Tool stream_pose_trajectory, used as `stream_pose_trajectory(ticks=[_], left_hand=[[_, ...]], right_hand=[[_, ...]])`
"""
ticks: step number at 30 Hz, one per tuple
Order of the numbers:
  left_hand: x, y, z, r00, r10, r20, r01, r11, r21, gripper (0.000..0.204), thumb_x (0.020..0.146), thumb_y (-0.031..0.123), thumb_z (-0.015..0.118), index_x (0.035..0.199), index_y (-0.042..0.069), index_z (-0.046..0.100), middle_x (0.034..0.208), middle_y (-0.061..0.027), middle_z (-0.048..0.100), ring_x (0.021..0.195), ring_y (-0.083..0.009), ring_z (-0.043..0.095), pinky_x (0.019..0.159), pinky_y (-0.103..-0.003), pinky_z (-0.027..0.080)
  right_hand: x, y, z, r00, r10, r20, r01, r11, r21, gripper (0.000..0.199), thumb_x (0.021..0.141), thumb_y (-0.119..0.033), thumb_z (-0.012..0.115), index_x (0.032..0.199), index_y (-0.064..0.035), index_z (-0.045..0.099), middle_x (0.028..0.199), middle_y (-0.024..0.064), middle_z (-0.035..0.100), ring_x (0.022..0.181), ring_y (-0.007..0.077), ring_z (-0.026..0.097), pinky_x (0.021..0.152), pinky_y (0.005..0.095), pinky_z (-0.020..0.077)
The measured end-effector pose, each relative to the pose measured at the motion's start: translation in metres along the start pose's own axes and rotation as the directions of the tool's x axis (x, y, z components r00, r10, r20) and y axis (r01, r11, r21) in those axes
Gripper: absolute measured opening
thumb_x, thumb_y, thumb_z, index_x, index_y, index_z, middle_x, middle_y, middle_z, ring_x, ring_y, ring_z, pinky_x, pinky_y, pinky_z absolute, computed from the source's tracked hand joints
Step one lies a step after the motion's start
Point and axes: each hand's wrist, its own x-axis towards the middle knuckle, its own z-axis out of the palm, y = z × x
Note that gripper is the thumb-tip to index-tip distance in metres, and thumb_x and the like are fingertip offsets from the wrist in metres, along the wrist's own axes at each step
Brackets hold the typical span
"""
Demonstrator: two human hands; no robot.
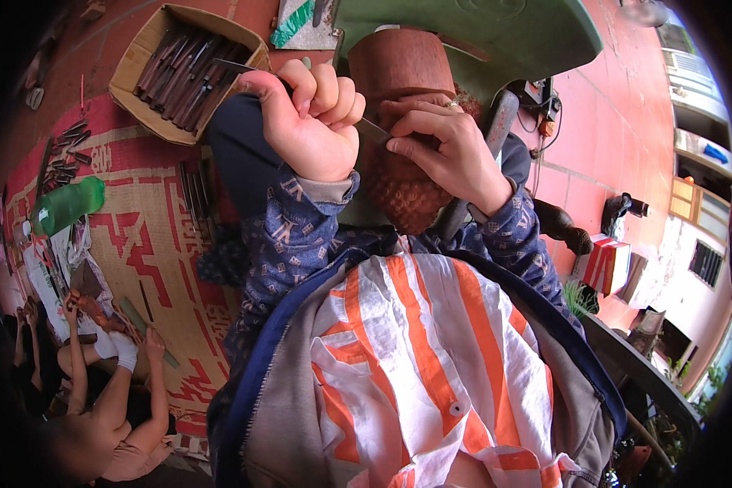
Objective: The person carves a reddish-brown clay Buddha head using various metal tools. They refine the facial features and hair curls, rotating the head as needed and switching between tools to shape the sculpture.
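Carving in reddish-brown wood [403, 122] is seen upright at the centre of the head view, directly beyond both hands, its flat-topped upper part above them and its finely textured lower part below them. A thin metal chisel [372, 130] is laid across the wood's front. Its long axis runs slantwise, from upper left to lower right: the rear end sticks out past the left hand toward the cardboard box [189, 69], and the working end points down and to the right, at the wood between the two hands.

The left hand [313, 122] is closed in a full fist around the chisel's shaft, knuckles up, just left of the carving. The right hand [447, 150] is partly curled, its thumb and forefinger pinched on the blade near the tip, the other fingers resting against the wood; a ring is worn on one finger.

The box, filled with dark-handled tools, lies on a red patterned mat [150, 244] at upper left. A green bottle [67, 205] lies on its side farther left. Another person [106, 398] is seated at lower left, well apart.
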Motion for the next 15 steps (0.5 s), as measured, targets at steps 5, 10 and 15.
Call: stream_pose_trajectory(ticks=[5, 10, 15], left_hand=[[0.012, 0.0, -0.007, 0.997, 0.058, 0.045, -0.061, 0.997, 0.049, 0.059, 0.095, 0.065, 0.03, 0.063, 0.015, 0.027, 0.055, 0.0047, 0.02, 0.049, -0.0097, 0.013, 0.047, -0.027, 0.014], [0.002, -0.002, -0.006, 1.0, -0.001, -0.008, 0.001, 0.999, -0.044, 0.059, 0.095, 0.065, 0.031, 0.063, 0.015, 0.026, 0.055, 0.0047, 0.02, 0.049, -0.0098, 0.013, 0.047, -0.027, 0.014], [0.008, 0.001, 0.005, 1.0, -0.009, 0.025, 0.008, 1.0, 0.02, 0.06, 0.095, 0.065, 0.028, 0.063, 0.015, 0.027, 0.055, 0.0047, 0.02, 0.049, -0.0094, 0.012, 0.046, -0.027, 0.013]], right_hand=[[0.001, -0.005, 0.012, 0.982, 0.177, -0.062, -0.181, 0.981, -0.063, 0.013, 0.075, -0.013, 0.073, 0.081, -0.0026, 0.067, 0.084, 0.0131, 0.069, 0.086, 0.0307, 0.066, 0.083, 0.0382, 0.0473], [0.001, -0.004, -0.001, 1.0, 0.012, 0.014, -0.011, 0.998, -0.062, 0.013, 0.076, -0.012, 0.072, 0.081, -0.0016, 0.067, 0.087, 0.014, 0.07, 0.086, 0.032, 0.066, 0.078, 0.0376, 0.0494], [-0.002, -0.005, 0.004, 0.992, 0.128, -0.018, -0.128, 0.992, 0.019, 0.014, 0.076, -0.012, 0.072, 0.082, -0.0012, 0.067, 0.088, 0.0136, 0.07, 0.086, 0.0319, 0.065, 0.075, 0.0372, 0.0501]])
